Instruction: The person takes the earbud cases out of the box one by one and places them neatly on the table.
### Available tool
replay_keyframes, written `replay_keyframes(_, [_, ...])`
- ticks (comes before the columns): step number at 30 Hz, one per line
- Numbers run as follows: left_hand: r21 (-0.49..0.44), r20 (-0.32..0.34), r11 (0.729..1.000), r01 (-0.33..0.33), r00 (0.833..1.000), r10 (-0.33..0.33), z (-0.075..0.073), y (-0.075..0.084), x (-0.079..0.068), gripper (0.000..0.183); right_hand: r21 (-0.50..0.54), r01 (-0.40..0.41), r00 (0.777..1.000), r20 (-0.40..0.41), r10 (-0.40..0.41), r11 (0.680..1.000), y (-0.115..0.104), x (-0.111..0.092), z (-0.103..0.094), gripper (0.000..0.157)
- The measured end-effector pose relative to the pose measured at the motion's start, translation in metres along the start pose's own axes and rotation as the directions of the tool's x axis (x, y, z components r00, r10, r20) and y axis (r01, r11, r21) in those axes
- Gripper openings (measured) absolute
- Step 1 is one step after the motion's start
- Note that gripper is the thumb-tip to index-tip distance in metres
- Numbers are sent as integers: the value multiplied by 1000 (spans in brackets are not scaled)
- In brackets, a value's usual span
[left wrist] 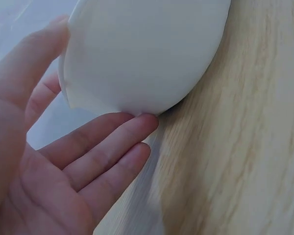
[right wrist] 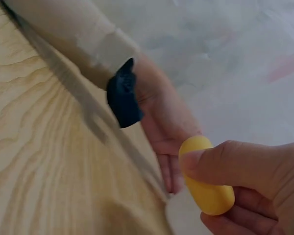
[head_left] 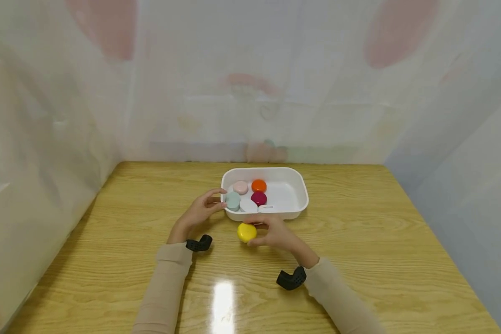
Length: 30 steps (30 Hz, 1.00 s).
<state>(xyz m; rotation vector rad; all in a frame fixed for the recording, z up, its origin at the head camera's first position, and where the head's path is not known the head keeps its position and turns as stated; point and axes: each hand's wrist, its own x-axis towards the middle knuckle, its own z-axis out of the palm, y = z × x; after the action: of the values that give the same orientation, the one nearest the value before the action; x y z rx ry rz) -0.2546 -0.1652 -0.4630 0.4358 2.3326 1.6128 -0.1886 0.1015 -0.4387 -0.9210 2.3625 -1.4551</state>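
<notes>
Just before the near wall of the white tray (head_left: pixel 290 215), I am grasping a yellow rounded disc (head_left: pixel 247 233) between thumb and fingers of the right hand (head_left: pixel 275 233). With the left hand (head_left: pixel 199 211) I am touching the tray's left end, its fingers rather straight, not clenched. An orange disc (head_left: pixel 259 185) and a dark red disc (head_left: pixel 259 198) are lying inside; rightward, open floor is reaching the rim. Side edges of the wooden table (head_left: pixel 359 232) are standing well apart from both hands.
</notes>
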Motion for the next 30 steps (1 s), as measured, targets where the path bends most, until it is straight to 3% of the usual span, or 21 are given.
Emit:
replay_keyframes(6, [1,-15,1000,0,1000,0,-3,-1,-1,48,-48,62,998,-14,-63,997,13,8,15,48])
replay_keyframes(15, [8,-57,1000,-6,998,7,0,1,2,49,-123,-11,1000,-15,9,992,19,11,27,48])
replay_keyframes(22, [3,-70,1000,2,998,-2,0,2,2,47,-204,3,998,-53,-14,979,18,15,34,48])
replay_keyframes(30, [-25,-53,1000,11,999,-12,1,2,3,49,-197,-6,998,-66,-7,980,19,14,35,48])
